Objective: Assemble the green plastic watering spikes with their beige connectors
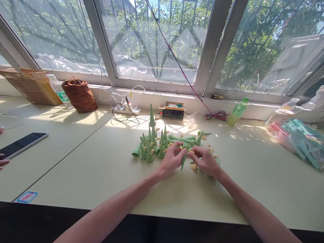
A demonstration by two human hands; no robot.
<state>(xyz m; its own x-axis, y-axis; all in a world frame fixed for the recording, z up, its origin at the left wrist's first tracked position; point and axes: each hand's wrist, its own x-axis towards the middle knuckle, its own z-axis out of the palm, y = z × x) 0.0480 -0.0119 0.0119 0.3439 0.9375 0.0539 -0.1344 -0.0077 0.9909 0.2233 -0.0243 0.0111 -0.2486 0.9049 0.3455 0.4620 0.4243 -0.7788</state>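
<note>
My left hand point(173, 157) grips a green plastic spike point(184, 161), its wide cap end up and its point slanting down toward the table. Close against it, my right hand point(204, 160) pinches a small yellow valve piece point(189, 152) at the spike's side; whether the piece is seated in the spike I cannot tell. To the left stand several green spikes point(149, 155), points up, some with yellow pieces on their sides. Loose yellow pieces point(193, 166) lie under and around my right hand, and green tubes point(136, 152) lie among the spikes.
At the back are a small box point(173, 114), a power strip point(126, 108) with cables, a wire coil point(220, 115) and a green bottle point(238, 113). A brown drawstring bag point(79, 96) stands left. Plastic packages point(301, 141) lie right. Another person's fingers point(3, 162) touch a phone point(22, 144).
</note>
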